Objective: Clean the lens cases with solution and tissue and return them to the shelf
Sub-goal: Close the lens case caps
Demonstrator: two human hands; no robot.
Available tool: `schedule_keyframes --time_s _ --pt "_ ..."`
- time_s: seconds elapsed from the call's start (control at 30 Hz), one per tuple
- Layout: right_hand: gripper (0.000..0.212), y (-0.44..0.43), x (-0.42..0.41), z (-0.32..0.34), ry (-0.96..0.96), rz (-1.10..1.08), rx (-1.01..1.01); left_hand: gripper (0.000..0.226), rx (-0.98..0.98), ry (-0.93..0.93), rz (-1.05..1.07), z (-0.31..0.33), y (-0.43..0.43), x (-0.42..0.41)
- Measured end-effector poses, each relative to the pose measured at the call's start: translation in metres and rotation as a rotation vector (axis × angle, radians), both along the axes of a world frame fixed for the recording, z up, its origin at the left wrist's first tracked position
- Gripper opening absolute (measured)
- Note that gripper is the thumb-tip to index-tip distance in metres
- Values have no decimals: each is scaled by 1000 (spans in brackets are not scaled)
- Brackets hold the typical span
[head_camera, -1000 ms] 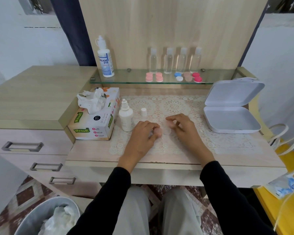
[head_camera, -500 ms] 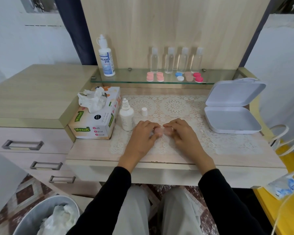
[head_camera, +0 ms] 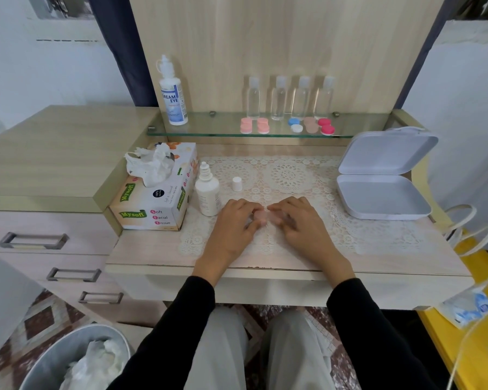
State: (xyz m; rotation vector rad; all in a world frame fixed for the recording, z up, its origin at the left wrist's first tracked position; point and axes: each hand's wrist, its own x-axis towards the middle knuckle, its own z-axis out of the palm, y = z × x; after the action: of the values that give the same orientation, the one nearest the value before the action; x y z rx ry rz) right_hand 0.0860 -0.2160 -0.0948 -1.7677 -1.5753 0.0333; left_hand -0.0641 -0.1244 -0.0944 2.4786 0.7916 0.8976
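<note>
- Pink plastic lens case (head_camera: 265, 216) sits at frame centre on the worktop (head_camera: 152, 249), gripped by your left hand (head_camera: 233, 228) and right hand (head_camera: 303, 228), one at each end.
- Likely light, stiff, slick when wet; pinch the round caps' edges.
- Long axis runs left to right; which way its caps face is hidden.

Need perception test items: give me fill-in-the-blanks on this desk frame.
1. The glass shelf carries ____ clear bottles.
2. The left hand and right hand grip a ____ lens case.
3. The tissue box is branded ____.
4. The white hinged box has its lid ____.
Missing words: four; pink; Mysoft; open.
</note>
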Motion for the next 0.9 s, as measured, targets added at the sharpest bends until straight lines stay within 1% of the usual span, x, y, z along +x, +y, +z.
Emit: schedule_keyframes --time_s 0.23,0.33,0.4,0.47,0.57,0.67,0.9 --pt "23 5 7 -7 -47 -42 -5 28 0 13 0 -2 2 0" --pt "22 6 8 -8 -72 -84 -4 29 4 14 1 -2 1 0" --pt "22 6 8 -8 -54 -95 -9 29 6 16 1 -2 2 0" --pt "25 5 7 -6 -27 -84 -10 28 8 17 1 -2 2 0" --pt "30 3 4 -4 -46 -52 -4 29 4 14 0 -2 2 1" --pt "25 3 4 -4 -47 -58 -4 29 -2 12 -2 -1 2 0" --pt "23 5 5 -5 -57 -97 -21 29 -9 12 8 -1 1 0"
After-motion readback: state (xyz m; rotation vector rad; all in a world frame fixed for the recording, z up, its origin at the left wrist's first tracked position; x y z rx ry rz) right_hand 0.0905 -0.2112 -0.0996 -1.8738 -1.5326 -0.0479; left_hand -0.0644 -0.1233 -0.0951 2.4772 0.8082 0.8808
